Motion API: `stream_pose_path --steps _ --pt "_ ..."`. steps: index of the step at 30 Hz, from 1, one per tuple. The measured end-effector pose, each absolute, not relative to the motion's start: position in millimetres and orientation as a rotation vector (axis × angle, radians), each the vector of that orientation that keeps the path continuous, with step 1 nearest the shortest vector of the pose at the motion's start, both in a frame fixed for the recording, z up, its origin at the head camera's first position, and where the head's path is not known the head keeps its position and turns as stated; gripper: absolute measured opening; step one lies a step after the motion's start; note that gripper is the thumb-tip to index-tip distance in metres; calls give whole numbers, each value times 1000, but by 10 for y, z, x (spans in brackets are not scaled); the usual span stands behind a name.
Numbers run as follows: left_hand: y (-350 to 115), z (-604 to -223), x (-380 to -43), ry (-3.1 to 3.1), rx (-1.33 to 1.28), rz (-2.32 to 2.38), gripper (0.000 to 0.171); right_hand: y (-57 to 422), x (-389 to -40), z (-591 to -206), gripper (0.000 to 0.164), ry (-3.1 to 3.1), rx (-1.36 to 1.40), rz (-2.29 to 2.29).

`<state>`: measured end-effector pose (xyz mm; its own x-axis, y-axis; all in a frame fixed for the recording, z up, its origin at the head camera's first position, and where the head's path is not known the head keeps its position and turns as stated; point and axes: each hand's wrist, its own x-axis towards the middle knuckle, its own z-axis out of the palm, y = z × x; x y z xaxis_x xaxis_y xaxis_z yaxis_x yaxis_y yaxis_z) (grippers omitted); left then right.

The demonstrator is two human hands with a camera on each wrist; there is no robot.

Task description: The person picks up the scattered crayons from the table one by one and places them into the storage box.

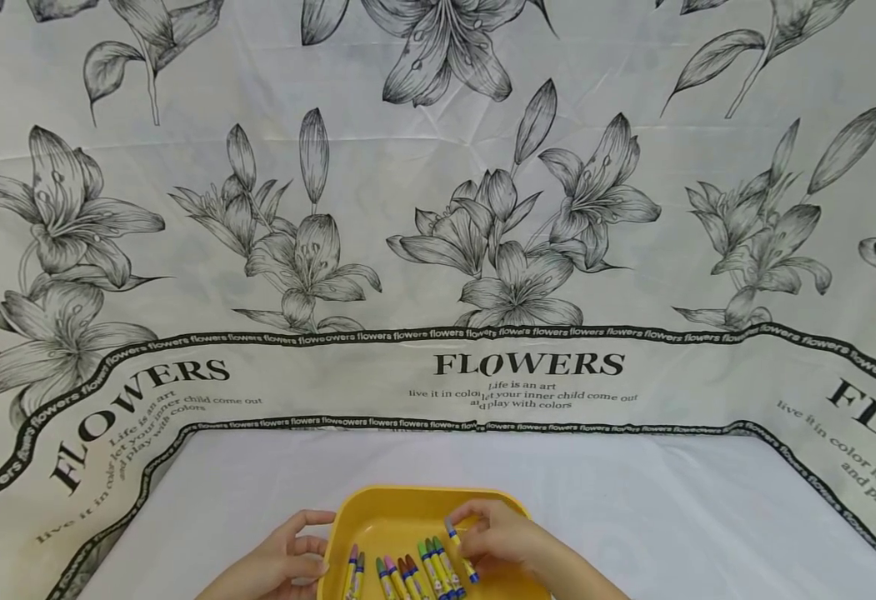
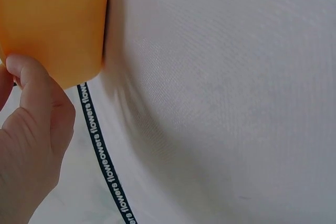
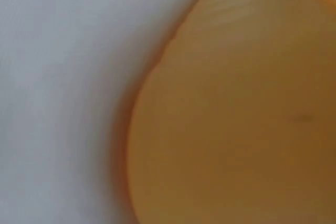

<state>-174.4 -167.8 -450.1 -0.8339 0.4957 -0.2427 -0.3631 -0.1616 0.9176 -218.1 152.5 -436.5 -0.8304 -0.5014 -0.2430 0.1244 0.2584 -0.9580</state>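
Note:
A yellow plastic tray (image 1: 392, 518) sits at the bottom of the head view, holding several crayons (image 1: 407, 577) with yellow wrappers and green, pink, brown and purple tips. My left hand (image 1: 280, 560) grips the tray's left side; in the left wrist view, that hand (image 2: 39, 124) pinches the edge by a corner of the orange-looking wall (image 2: 58, 24). Over the tray's right part, my right hand (image 1: 503, 537) pinches a grey-tipped crayon (image 1: 454, 537), tilted beside the green ones. Only the tray's outer wall (image 3: 226, 129) shows in the right wrist view; the hand is hidden there.
A white cloth (image 1: 272, 467) covers the table under the tray. Behind it and at both sides stands a floral fabric backdrop (image 1: 528, 392) with black-edged lettering bands. The tray's near edge runs out of the head view.

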Motion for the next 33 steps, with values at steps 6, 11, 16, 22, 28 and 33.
stream_pose_path --steps 6,11,16,22,28,33 --pt "-1685 -4512 -1731 1538 161 2026 65 1453 -2146 -4503 30 2139 -404 -1571" --pt "-1681 -4518 -1723 1535 161 2023 65 1423 -2111 -4535 27 2229 -414 -1554" --pt "-1687 -4513 -1739 1508 179 2041 64 1402 -2106 -4514 27 2284 -355 -1528" --pt "-1718 -4531 -1753 1488 208 2044 63 1408 -2113 -4498 27 2284 -361 -1517" --pt "-1731 -4560 -1768 1553 197 1987 64 1572 -2180 -4333 32 2165 -394 -1520" --pt "-1798 -4497 -1798 1826 203 1842 66 1845 -2215 -4052 36 2163 -427 -1509"
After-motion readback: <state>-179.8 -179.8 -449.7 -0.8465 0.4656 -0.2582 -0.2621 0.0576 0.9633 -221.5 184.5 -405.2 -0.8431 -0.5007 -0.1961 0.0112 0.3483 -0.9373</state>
